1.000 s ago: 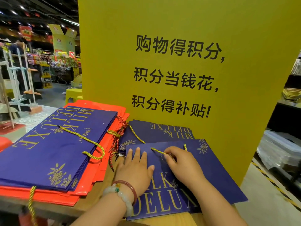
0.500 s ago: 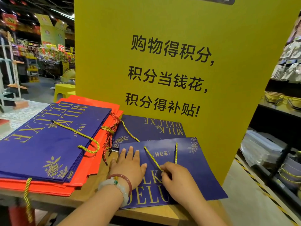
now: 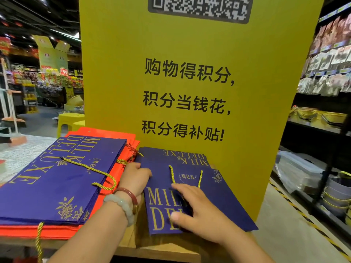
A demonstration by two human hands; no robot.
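A flat purple paper bag (image 3: pixel 218 198) with gold "MILK DELUXE" print and a yellow cord handle lies on the wooden table (image 3: pixel 167 243). My left hand (image 3: pixel 135 178), with two bracelets on the wrist, grips the bag's left edge, thumb on top. My right hand (image 3: pixel 197 209) lies flat on the bag's face, fingers straight and pointing left, just below the handle. Another purple bag (image 3: pixel 182 156) lies under it, turned the other way.
On the left sits a tall stack of purple bags (image 3: pixel 57 179) on orange bags (image 3: pixel 106 132). A big yellow sign board (image 3: pixel 190 92) stands right behind the table. Shop shelves (image 3: pixel 322 118) run along the right, and a yellow stool (image 3: pixel 69 120) stands behind the stack.
My left hand moved from lying flat on the bag to gripping its left edge. My right hand let go of the cord handle and now lies flat on the bag.
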